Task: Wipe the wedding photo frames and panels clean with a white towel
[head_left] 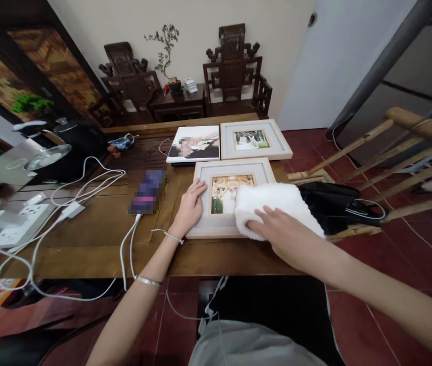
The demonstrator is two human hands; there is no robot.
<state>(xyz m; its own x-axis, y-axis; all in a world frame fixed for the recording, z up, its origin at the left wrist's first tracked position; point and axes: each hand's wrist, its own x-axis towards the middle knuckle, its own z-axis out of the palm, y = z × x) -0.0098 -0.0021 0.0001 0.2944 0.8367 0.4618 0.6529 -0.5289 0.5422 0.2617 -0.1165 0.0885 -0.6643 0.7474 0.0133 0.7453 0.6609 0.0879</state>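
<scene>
Grey garment (254, 345), foremost. Right hand (277, 229): thumb and fingers closed on white cloth (282, 201), over the right side of framed photograph (222, 195), wooden table (208, 259); left hand (190, 206) (grip not discernible) at the frame's left edge.

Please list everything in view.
Table: 1, brown, centre
Near frame: 1, pale, on table
Far frame: 1, pale, behind
Frameless picture: 1, white-edged, beside far frame
Cloth: 1, white, on near frame
Phone: 1, dark, left
Power strip: 1, white, left
Cables: several, white, left
Carved chairs: 2, brown, by wall
Plants: 2, green, background
Slatted chair: 1, tan, right
Bundle: 1, black, right
Left hand: 1, bare, on near frame
Right hand: 1, bare, on cloth
</scene>
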